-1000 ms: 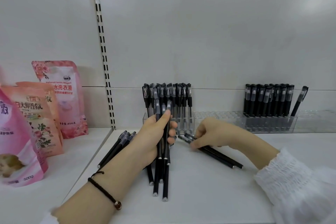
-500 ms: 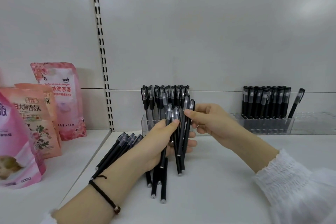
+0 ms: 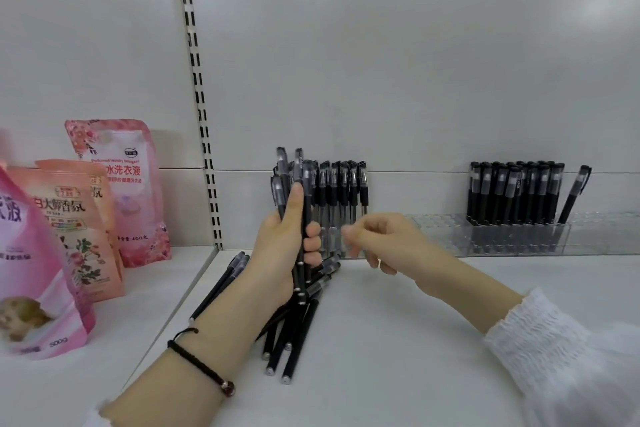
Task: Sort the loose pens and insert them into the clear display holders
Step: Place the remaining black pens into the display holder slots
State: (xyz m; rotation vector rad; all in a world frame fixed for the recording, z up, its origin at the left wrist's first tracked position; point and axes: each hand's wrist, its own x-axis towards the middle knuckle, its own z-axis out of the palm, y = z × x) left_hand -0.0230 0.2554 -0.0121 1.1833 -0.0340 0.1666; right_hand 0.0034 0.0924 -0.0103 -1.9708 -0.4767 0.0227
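My left hand (image 3: pixel 280 253) grips a bundle of black capped pens (image 3: pixel 294 173) upright, caps up, in front of the left end of the clear holder (image 3: pixel 440 232). Under and beside that hand lie several loose black pens (image 3: pixel 294 340) on the white shelf, with more loose pens (image 3: pixel 221 284) to its left. My right hand (image 3: pixel 384 239) hovers blurred just right of the bundle, its fingers loosely curled and holding nothing. A row of pens (image 3: pixel 341 191) stands in the holder behind my hands. Another group of standing pens (image 3: pixel 512 194) fills the holder farther right, with one pen (image 3: pixel 575 194) leaning.
Three pink laundry pouches (image 3: pixel 114 184) (image 3: pixel 69 229) (image 3: pixel 31 270) stand on the neighbouring shelf at the left. A slotted upright (image 3: pixel 197 80) runs up the back wall. Bare holder slots lie between the two pen groups.
My right hand picked pens off the shelf, passed them into the bundle in my left hand and drew back empty. My left hand raised the bundle more upright.
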